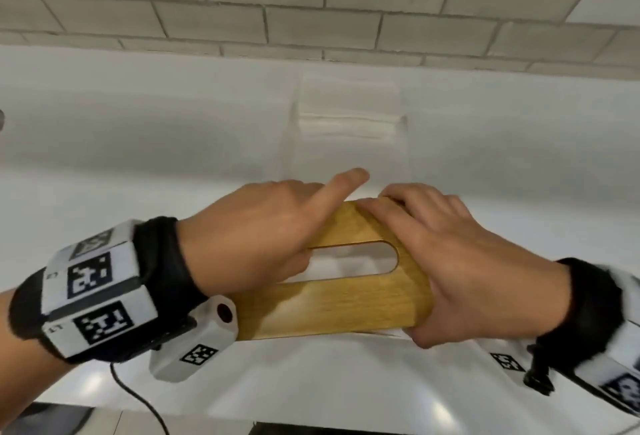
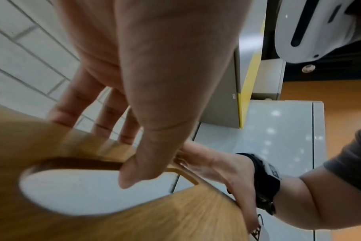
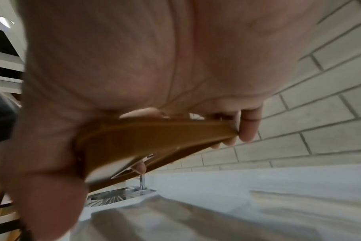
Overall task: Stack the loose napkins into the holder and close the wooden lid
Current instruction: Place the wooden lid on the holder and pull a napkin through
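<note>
Two hands held the wooden lid [image 1: 346, 299] above the white counter [image 1: 138, 143]. Left hand [image 1: 256, 230] fingers curled on its left end, thumb through the slot; right hand [image 1: 460, 261] clamped the right end. Napkin stack [image 1: 349, 123] lay behind.

Wooden lid [image 1: 346, 299] between left hand [image 1: 256, 230] and right hand [image 1: 464, 261] — napkin stack [image 1: 349, 123] behind, on the counter [image 1: 138, 143].
</note>
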Demonstrator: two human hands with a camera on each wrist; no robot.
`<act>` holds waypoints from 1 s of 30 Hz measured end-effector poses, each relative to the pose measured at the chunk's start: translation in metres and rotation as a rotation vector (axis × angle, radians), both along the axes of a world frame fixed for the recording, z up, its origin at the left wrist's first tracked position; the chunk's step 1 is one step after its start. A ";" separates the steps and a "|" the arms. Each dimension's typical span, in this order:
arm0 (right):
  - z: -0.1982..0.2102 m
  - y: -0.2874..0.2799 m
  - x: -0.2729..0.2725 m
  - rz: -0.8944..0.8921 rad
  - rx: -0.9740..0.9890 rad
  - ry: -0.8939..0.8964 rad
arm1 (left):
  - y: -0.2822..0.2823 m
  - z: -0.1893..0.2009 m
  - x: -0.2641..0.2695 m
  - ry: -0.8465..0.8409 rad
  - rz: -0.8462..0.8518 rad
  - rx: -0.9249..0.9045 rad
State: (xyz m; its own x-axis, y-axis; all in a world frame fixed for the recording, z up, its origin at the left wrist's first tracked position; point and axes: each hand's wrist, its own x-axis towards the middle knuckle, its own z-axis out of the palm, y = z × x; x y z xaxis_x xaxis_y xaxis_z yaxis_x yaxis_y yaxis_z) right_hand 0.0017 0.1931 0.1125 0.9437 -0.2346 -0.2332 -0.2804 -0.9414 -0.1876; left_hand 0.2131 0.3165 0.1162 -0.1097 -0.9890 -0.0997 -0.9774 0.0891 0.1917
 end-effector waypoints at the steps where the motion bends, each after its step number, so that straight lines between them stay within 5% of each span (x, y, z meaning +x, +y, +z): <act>1: -0.004 -0.001 -0.004 -0.023 0.025 -0.031 | 0.001 -0.003 0.001 0.048 0.012 -0.011; 8: -0.040 0.001 -0.034 -0.063 0.195 -0.086 | 0.034 -0.025 0.010 0.111 0.007 0.286; 17: -0.060 -0.010 -0.032 -0.068 0.202 -0.084 | 0.033 -0.049 0.002 0.016 0.014 0.225; 30: -0.064 -0.020 -0.038 -0.084 0.199 -0.008 | 0.024 -0.063 0.009 0.145 0.026 0.198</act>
